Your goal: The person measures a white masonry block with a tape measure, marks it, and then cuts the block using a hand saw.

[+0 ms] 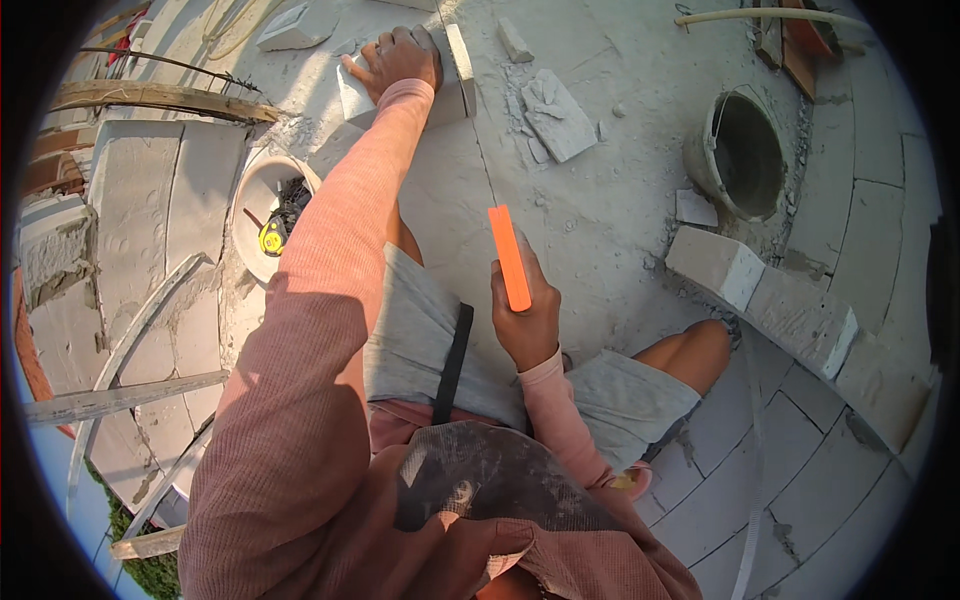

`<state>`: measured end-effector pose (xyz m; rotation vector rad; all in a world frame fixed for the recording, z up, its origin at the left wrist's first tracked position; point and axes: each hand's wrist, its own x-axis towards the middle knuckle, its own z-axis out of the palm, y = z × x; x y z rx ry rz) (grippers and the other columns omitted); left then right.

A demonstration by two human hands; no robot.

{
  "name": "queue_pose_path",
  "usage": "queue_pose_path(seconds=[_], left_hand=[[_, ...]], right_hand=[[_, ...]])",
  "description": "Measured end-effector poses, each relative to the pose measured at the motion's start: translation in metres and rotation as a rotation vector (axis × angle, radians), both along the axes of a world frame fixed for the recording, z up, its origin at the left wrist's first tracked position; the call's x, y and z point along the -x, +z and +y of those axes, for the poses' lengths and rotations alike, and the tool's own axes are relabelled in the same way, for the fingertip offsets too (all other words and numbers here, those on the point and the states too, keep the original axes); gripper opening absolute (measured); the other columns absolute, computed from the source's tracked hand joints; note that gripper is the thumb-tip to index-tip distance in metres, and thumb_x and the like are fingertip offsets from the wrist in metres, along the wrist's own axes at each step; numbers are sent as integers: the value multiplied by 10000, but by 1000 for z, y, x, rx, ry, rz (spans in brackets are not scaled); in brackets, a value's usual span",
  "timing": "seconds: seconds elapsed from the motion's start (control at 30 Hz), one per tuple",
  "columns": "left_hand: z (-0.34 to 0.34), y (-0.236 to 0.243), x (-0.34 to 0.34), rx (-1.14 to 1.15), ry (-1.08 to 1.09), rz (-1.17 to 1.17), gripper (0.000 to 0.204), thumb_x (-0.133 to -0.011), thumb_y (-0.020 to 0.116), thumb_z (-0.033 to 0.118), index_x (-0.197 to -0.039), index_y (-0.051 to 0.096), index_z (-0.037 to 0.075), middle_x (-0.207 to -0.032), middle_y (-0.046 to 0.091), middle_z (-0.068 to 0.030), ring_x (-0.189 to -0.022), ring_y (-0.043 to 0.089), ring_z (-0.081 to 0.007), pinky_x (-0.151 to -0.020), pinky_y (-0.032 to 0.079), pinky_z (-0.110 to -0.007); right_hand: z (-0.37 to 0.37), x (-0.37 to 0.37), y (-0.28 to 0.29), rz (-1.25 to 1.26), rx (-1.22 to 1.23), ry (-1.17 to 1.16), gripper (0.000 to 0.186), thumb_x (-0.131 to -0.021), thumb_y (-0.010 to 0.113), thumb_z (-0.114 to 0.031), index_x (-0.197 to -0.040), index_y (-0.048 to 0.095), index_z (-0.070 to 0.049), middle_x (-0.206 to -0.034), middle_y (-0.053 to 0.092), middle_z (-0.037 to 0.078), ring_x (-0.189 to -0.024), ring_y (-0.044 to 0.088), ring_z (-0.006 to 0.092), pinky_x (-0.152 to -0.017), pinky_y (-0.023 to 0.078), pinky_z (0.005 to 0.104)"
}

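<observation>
My left hand (405, 62) reaches far forward and rests on a pale grey block (356, 100), its fingers spread over the top. Against the block's right side stands a thin pale slab (461, 68). Nearer to me, in front of my body, my right hand (530, 315) is closed around an orange handle (511, 262) that points forward and up. Whatever tool part the handle carries cannot be made out from this angle. Broken block pieces (558, 115) lie on the dusty floor to the right of the slab.
At left, a bucket (245, 240) holds dark bits and a yellow tape measure (271, 238). A grey bucket (708, 160) lies tilted at right, near a row of pale blocks (800, 315). Wooden strips (130, 395) and a weathered board (165, 97) cross the left side.
</observation>
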<state>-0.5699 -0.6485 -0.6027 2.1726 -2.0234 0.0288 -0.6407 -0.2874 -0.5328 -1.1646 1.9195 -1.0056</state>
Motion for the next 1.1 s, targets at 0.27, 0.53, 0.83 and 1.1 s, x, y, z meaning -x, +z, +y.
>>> queue_pose_path(seconds=[0.27,0.53,0.83,1.1], left_hand=[[0,-1,1,26,-5,28,470,-1084,358,425,-1307,676,160,-1360,664,-16,-1393,471,-253,-1246,82,-606],[3,-3,3,45,29,22,472,-1071,387,438,-1276,710,161,-1332,680,-21,-1378,485,-246,-1254,97,-590],[-1,-4,-1,118,-8,102,476,-1071,387,433,-1202,739,141,-1302,697,-45,-1337,524,-262,-1255,149,-534],[7,-1,4,56,-4,61,450,-1057,428,421,-1245,719,134,-1292,697,-33,-1366,489,-239,-1260,133,-513]], right_hand=[[0,9,8,-65,205,-29,607,-884,643,53,-1476,521,-5,-1121,740,236,-869,756,375,-754,600,407],[54,-5,28,96,192,18,584,-894,620,60,-1467,521,9,-1383,637,246,-979,750,385,-823,609,417],[-49,8,-25,-82,132,-7,566,-907,673,-3,-1454,528,-22,-959,710,241,-756,705,410,-658,562,436],[62,4,38,45,113,51,573,-902,631,56,-1456,493,98,-1330,671,268,-1101,743,340,-893,599,402]])
